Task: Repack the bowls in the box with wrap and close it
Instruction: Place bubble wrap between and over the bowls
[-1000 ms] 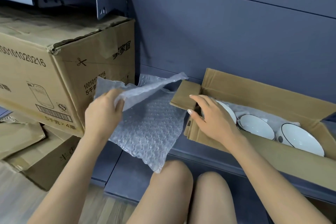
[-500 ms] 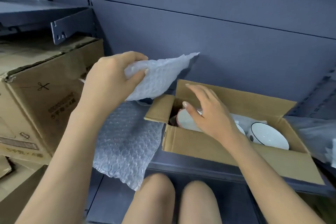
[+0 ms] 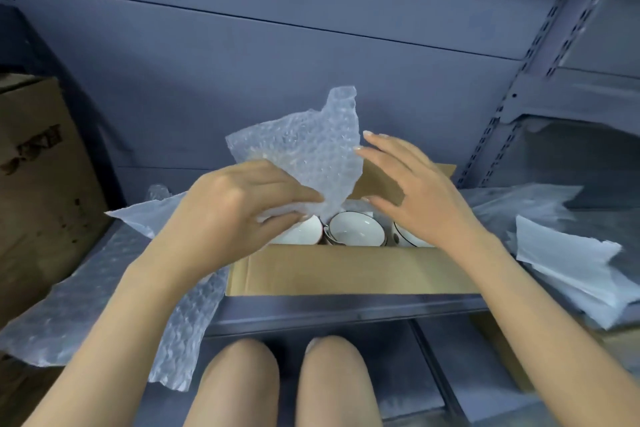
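Bubble wrap (image 3: pixel 304 152) stands up from my left hand (image 3: pixel 239 211), my thumb and fingers curled around its lower edge, the sheet rising above the back of the open box (image 3: pixel 346 270). That grip sits just over the left end of the box, right above the leftmost bowl (image 3: pixel 298 234). My right hand (image 3: pixel 412 198) hovers over the right half of the box with fingers straight and spread, holding nothing, its fingertips close to the right edge of the sheet; whether they touch it I cannot tell. Three white bowls show inside the box, the middle bowl (image 3: pixel 356 230) plain between my hands, the right one (image 3: pixel 408 239) mostly under my right palm. The box rests on the grey shelf (image 3: pixel 346 312). More wrap (image 3: pixel 114 288) lies on the shelf left of the box, and white sheets (image 3: pixel 568 270) lie to its right.
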A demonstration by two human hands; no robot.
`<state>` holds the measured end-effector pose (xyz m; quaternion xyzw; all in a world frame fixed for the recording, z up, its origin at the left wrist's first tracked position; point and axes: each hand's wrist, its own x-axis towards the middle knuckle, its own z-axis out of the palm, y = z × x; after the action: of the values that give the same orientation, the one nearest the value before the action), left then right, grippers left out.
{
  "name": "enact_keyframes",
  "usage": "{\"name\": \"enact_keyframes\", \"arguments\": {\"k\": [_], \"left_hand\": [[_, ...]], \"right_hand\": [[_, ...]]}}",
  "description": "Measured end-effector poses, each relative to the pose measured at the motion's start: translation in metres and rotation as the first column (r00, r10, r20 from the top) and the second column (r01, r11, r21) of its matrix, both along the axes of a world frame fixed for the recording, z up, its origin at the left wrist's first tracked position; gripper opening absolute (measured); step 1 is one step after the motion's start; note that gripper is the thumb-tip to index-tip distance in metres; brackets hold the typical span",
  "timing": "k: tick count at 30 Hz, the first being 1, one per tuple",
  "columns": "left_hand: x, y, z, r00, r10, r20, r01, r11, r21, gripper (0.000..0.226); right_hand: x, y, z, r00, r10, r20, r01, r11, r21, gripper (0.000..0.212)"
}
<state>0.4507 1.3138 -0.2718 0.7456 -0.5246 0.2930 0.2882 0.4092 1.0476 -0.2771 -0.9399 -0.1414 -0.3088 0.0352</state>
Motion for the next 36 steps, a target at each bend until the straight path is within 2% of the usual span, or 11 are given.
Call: {"name": "enact_keyframes", "arguments": {"k": [4,7,11,14,17,19,26,29,32,34,36], "left_hand": [[-0.005,-0.002,0.001,0.991,-0.114,-0.070,0.114,0.993,-0.012,0.021],[-0.006,0.004,0.005,0.976,-0.133,-0.175,0.117,0.988,-0.096,0.018],[-0.004,0.016,0.015,0.923,-0.115,-0.367,0.004,0.957,-0.290,0.011],[-0.002,0.018,0.031,0.821,-0.241,-0.517,-0.044,0.877,-0.479,0.012],[0.000,0.017,0.050,0.752,-0.318,-0.577,-0.075,0.829,-0.554,0.006],[0.005,0.017,0.058,0.704,-0.323,-0.632,-0.121,0.823,-0.556,0.009],[0.051,0.019,0.022,0.571,-0.127,-0.811,-0.306,0.884,-0.354,0.008],[0.073,0.017,-0.012,0.620,0.130,-0.774,-0.344,0.931,-0.120,0.007],[0.091,0.010,-0.042,0.675,0.381,-0.632,-0.355,0.918,0.174,0.005],[0.100,0.001,-0.060,0.721,0.404,-0.563,-0.297,0.914,0.275,0.009],[0.103,-0.011,-0.077,0.746,0.393,-0.538,-0.219,0.907,0.359,0.032]], "right_hand": [[0.004,-0.015,-0.007,0.995,0.070,0.076,-0.062,0.992,-0.112,0.039],[0.002,-0.024,-0.008,0.991,0.090,0.099,-0.083,0.994,-0.069,0.026],[-0.016,-0.019,0.012,0.997,0.039,-0.069,-0.024,0.978,0.207,0.016],[-0.033,-0.008,0.043,0.991,0.067,-0.120,-0.024,0.943,0.331,0.039],[-0.045,0.001,0.079,0.965,0.130,-0.228,-0.031,0.918,0.395,0.022],[-0.045,-0.001,0.096,0.926,0.182,-0.330,-0.009,0.887,0.463,0.023],[-0.011,-0.032,0.084,0.787,0.169,-0.593,0.147,0.883,0.447,0.027],[0.006,-0.042,0.051,0.772,0.041,-0.634,0.215,0.922,0.322,0.023],[0.022,-0.044,0.014,0.731,0.000,-0.682,0.240,0.936,0.258,0.023],[0.030,-0.043,-0.009,0.704,-0.026,-0.710,0.245,0.947,0.209,0.021],[0.035,-0.041,-0.028,0.689,-0.065,-0.721,0.258,0.952,0.162,0.020]]}}
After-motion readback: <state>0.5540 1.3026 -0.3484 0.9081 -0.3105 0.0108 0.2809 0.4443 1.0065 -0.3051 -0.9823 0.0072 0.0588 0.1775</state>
